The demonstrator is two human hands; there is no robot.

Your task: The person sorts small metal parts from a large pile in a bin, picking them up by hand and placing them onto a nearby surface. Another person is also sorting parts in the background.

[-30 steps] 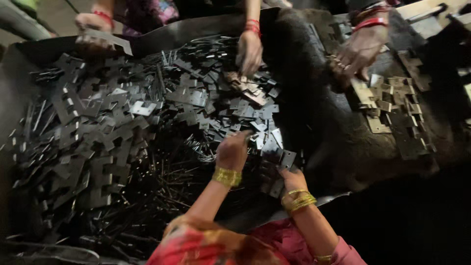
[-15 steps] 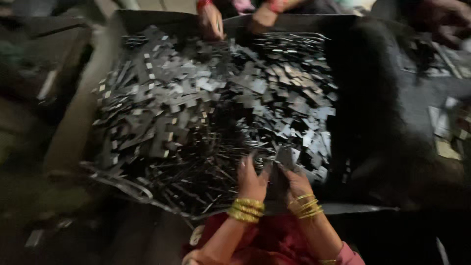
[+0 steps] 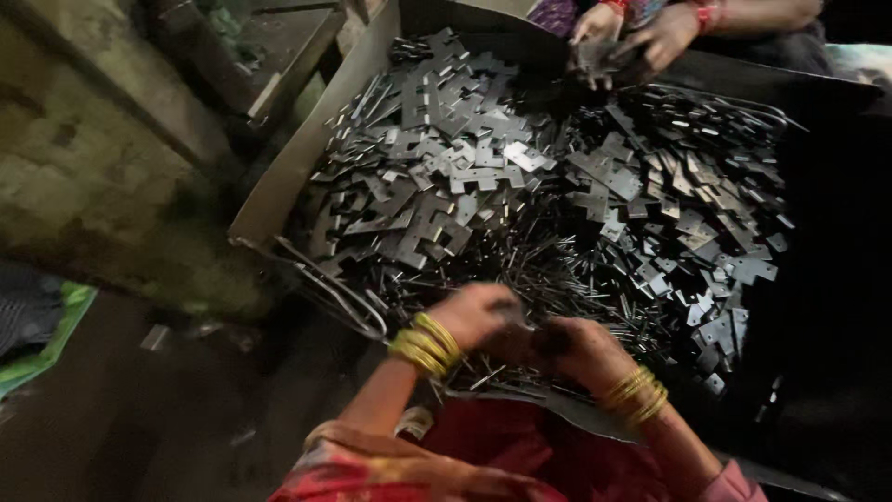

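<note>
Lying heaped in a large tray (image 3: 279, 186), the flat metal plates (image 3: 483, 167) spread away from both hands, with thin metal pins (image 3: 548, 270) nearest them. The left hand (image 3: 474, 316) and right hand (image 3: 581, 351) meet at the tray's near edge, fingers curled around something small; what, I cannot tell. Another person's hands (image 3: 641, 37) work at the tray's far edge.

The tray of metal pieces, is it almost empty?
No, the tray is heaped with flat metal pieces and thin pins across most of its width.
</note>
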